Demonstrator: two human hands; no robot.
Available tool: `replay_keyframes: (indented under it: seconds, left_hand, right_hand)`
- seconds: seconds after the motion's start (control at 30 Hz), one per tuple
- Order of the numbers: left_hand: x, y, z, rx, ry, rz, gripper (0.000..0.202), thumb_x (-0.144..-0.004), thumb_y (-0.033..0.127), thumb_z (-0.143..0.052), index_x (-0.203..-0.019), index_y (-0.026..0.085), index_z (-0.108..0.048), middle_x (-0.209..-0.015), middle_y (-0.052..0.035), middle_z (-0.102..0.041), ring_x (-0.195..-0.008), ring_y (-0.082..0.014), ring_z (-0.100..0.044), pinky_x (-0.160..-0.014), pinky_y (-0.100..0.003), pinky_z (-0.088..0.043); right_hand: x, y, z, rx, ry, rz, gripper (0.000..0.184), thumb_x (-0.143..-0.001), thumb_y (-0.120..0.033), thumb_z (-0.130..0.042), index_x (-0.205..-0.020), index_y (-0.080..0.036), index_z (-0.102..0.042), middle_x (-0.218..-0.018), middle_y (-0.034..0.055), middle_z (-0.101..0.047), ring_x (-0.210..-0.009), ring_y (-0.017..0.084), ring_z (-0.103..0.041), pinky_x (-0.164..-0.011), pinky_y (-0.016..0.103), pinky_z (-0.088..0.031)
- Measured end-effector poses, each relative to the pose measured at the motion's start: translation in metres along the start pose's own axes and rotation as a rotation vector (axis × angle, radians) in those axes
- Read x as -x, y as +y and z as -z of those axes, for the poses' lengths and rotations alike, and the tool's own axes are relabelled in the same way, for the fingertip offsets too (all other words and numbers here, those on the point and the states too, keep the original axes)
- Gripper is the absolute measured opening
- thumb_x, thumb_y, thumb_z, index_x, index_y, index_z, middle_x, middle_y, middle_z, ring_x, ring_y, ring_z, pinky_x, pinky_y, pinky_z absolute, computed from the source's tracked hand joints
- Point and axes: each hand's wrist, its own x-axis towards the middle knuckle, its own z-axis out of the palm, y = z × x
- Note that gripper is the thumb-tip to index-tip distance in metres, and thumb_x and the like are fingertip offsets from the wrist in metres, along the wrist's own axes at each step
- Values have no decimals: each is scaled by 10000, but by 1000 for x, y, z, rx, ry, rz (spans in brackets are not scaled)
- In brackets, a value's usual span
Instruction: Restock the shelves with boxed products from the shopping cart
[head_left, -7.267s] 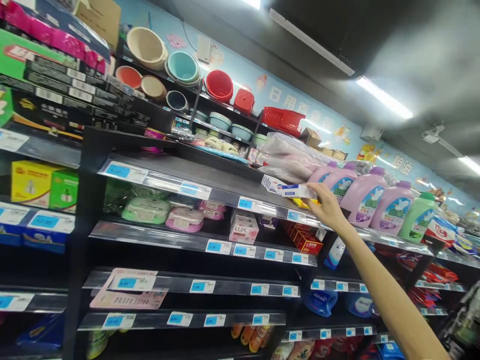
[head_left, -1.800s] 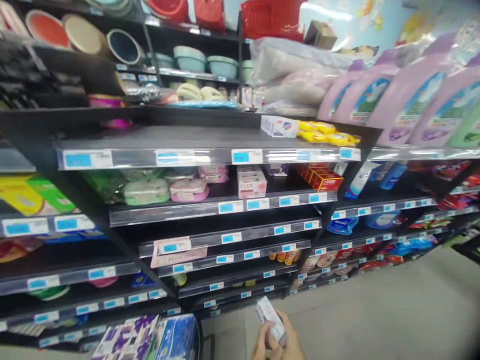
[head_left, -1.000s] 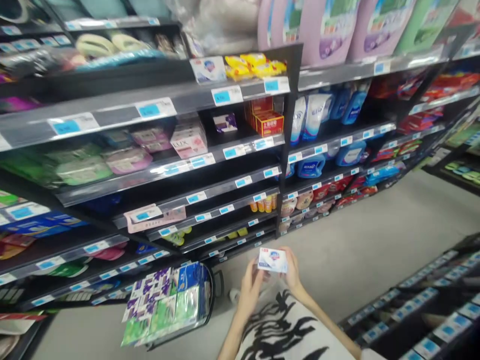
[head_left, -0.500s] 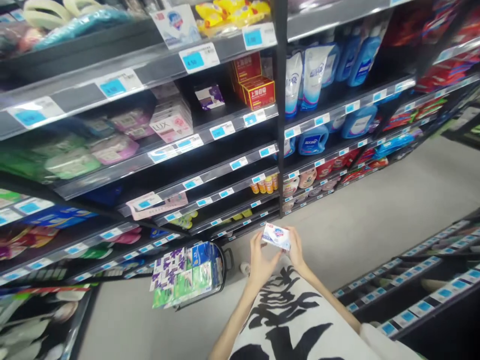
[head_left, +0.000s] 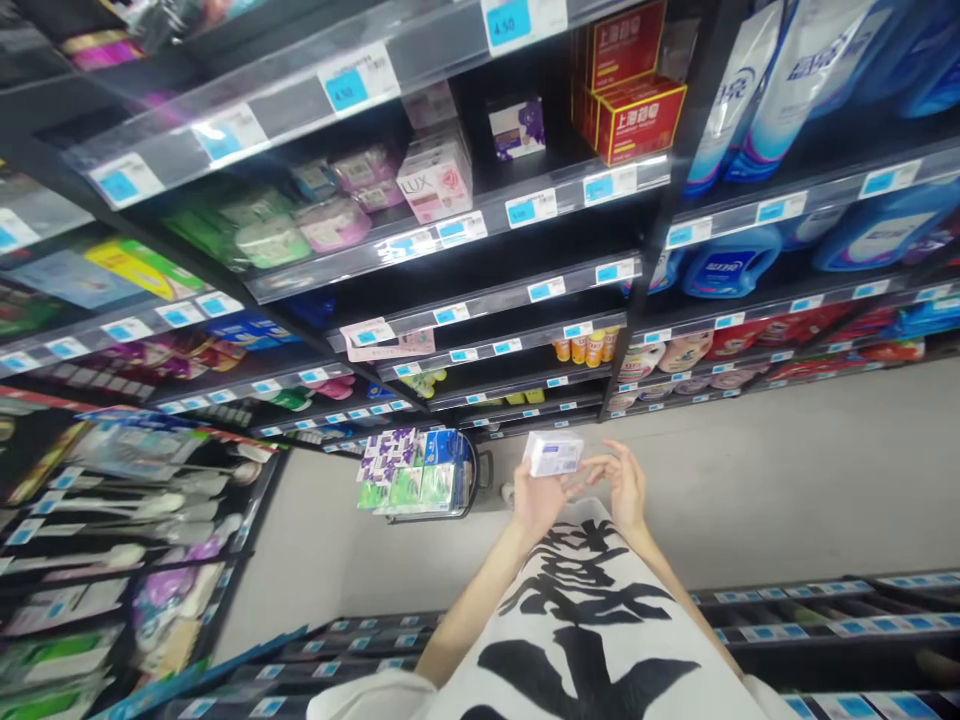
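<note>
A small white soap box with blue print is held low in front of my body. My left hand grips it from below, fingers closed round its left end. My right hand hovers just to the right of the box, fingers spread and loosely curled, not touching it. Both hands are above my white shirt with black lettering.
Dark shop shelving with blue price tags fills the view ahead, holding LUX soap boxes, red cartons and blue detergent bottles. A wire basket with tissue packs stands on the grey floor. More shelves run along the lower right.
My right hand has let go of the soap box and opened beside it; the left hand now holds it alone. The view has tilted further down towards the floor and lower shelves.
</note>
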Motion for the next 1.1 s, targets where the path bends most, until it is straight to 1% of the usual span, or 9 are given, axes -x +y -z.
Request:
replay_keyframes:
  seconds: [0.07, 0.17, 0.23, 0.37, 0.53, 0.7, 0.83, 0.93, 1.1]
  left_hand:
    - [6, 4, 0, 185, -20, 98, 873, -792, 798, -546, -1346, 125, -612, -1361, -210, -648, -1265, -361, -591, -916, -418, -523]
    - [11, 8, 3, 297, -26, 139, 840, -814, 763, -566, -1383, 146, -596, -1342, -198, -661, -1274, -310, -587, -886, -351, -518]
    - [12, 9, 6, 303, -11, 120, 818, -825, 741, -579, -1404, 163, -579, -1348, -191, -653, -1285, -295, -584, -886, -339, -515]
    - [12, 9, 9, 266, 13, 54, 797, -815, 732, -597, -1390, 181, -587, -1330, -192, -650, -1269, -329, -596, -883, -389, -522]
    - [9, 7, 9, 207, 15, 66, 793, -804, 713, -590, -1393, 181, -577, -1315, -192, -655, -1298, -343, -583, -922, -410, -525]
    - [6, -4, 13, -123, 56, -135, 911, -727, 656, -702, -1502, 234, -477, -1477, -158, -575, -1401, -361, -520, -1085, -495, -478]
    - [8, -9, 19, -436, 39, -361, 1180, -591, 607, -907, -1593, 350, -341, -1631, -115, -414, -1480, -352, -433, -1190, -502, -412]
    - [6, -10, 26, -509, -3, -457, 1305, -543, 610, -959, -1617, 325, -276, -1642, -154, -367, -1494, -367, -411, -1214, -500, -389]
    - [1, -12, 34, -634, 19, -500, 1307, -553, 637, -946, -1606, 262, -268, -1612, -194, -362, -1503, -382, -393, -1235, -539, -355]
  right_hand:
    - [-1, 1, -1, -5, 39, 11, 430, -992, -586, -494, -1113, -197, -630, -779, 54, -792, -533, 182, -649, -557, 315, -492]
    - [-1, 4, -2, 10, 67, -4, 398, -973, -564, -533, -1032, -189, -651, -755, 46, -777, -531, 176, -649, -552, 309, -481]
    - [1, 6, -3, 18, 61, -15, 388, -965, -553, -554, -1005, -183, -663, -750, 43, -769, -537, 174, -650, -555, 307, -480]
    - [3, 7, -3, 44, 58, -22, 373, -961, -541, -578, -967, -183, -680, -748, 39, -757, -551, 168, -646, -568, 305, -482]
    - [4, 6, -6, 54, 41, -37, 375, -951, -550, -592, -938, -189, -691, -748, 41, -756, -560, 168, -646, -576, 304, -485]
    - [6, 3, -10, 82, -13, -72, 401, -948, -572, -589, -970, -191, -715, -809, 62, -775, -601, 177, -651, -589, 309, -495]
    - [8, 2, -11, 112, -73, -76, 414, -956, -572, -582, -998, -195, -747, -871, 71, -780, -638, 174, -654, -605, 306, -498]
    - [9, 3, -11, 142, -85, -77, 418, -944, -579, -595, -997, -203, -771, -904, 76, -776, -679, 179, -646, -614, 302, -504]
    - [11, -3, -14, 195, -111, -78, 409, -922, -597, -619, -993, -229, -781, -955, 82, -774, -769, 212, -663, -635, 307, -522]
